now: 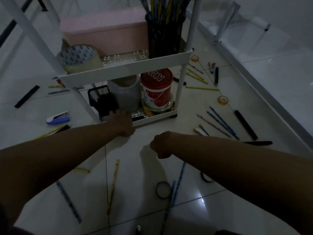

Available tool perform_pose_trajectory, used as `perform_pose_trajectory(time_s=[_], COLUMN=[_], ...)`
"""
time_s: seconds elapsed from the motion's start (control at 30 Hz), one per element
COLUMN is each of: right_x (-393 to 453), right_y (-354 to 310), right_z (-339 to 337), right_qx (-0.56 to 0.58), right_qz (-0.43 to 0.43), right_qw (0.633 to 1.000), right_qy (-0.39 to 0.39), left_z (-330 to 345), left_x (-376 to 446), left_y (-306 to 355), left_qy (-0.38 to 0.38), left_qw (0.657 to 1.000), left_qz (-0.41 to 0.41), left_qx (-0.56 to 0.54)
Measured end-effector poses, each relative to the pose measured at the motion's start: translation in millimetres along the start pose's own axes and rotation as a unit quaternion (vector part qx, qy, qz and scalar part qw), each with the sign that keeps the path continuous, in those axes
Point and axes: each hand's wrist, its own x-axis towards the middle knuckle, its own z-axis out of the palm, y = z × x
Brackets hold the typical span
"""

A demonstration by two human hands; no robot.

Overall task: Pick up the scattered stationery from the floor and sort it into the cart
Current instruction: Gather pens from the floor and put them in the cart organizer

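With the left hand point(122, 120) reaching onto the cart point(125, 72)'s bottom shelf beside the black mesh holder point(101, 99) (its fingers' grip can't be told) and the right hand point(160, 145) curled empty before the cart, a nudge could tip that holder, while pencils point(220, 122) still litter the floor right of the cart.

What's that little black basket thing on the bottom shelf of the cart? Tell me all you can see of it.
The black basket looks like a small metal mesh desk organizer, boxy, with an open top. It sits tilted at the front left of the cart's bottom shelf, beside a frosted plastic jar. The left hand reaches to its lower front edge, fingers touching it. What it contains cannot be seen in the dim light.
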Motion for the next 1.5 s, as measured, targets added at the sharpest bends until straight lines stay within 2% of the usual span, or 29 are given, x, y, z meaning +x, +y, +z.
perform_pose_trajectory(time_s=[0.13, 0.23, 0.33, 0.4, 0.5, 0.67, 0.73, 0.9, 1.07, 1.2, 1.33, 1.5], right_x=[-3.8, -9.9, -20.1, -26.4, -37.0, -60.4, -65.5, -81.4, -102.3, -109.6, -111.3, -120.6], right_y=[10.9, 22.9, 37.0, 47.0, 59.1, 75.0, 84.7, 115.9, 134.0, 143.2, 148.6, 153.2], right_z=[9.5, 23.8, 40.8, 52.5, 68.8, 93.1, 104.4, 144.3, 180.3, 212.1, 232.6, 223.2], right_qx=[0.022, 0.041, 0.06, 0.07, 0.071, 0.028, 0.043, 0.175, 0.138, 0.155, 0.208, 0.169], right_qz=[0.012, 0.023, 0.039, 0.058, 0.092, 0.183, 0.234, 0.33, 0.429, 0.423, 0.38, 0.331], right_qw=[1.0, 0.999, 0.997, 0.994, 0.991, 0.982, 0.971, 0.926, 0.893, 0.892, 0.901, 0.927], right_qy=[-0.015, -0.027, -0.041, -0.058, -0.068, -0.028, -0.016, 0.051, 0.008, -0.036, 0.03, 0.051], left_z=[-3.7, -10.3, -16.2, -15.7, -12.9, -15.7, -18.3, -20.3, -17.5, -5.0, -1.1, -7.9], left_x=[0.5, 0.3, -3.1, -4.4, -6.6, -5.8, -4.2, 1.4, -0.7, 3.6, 1.5, 0.1], left_y=[20.7, 40.6, 60.9, 75.9, 98.7, 131.2, 146.5, 190.7, 233.7, 246.4, 238.4, 220.1], left_qy=[0.115, 0.184, 0.187, 0.158, 0.073, -0.014, -0.033, -0.102, -0.112, -0.101, -0.088, -0.066], left_qw=[0.993, 0.971, 0.93, 0.925, 0.933, 0.942, 0.947, 0.96, 0.963, 0.97, 0.967, 0.961], left_qz=[0.018, 0.153, 0.306, 0.337, 0.342, 0.313, 0.299, 0.257, 0.242, 0.212, 0.227, 0.26], left_qx=[-0.001, 0.012, 0.079, 0.082, 0.084, 0.119, 0.112, 0.038, 0.035, 0.062, 0.073, 0.074])
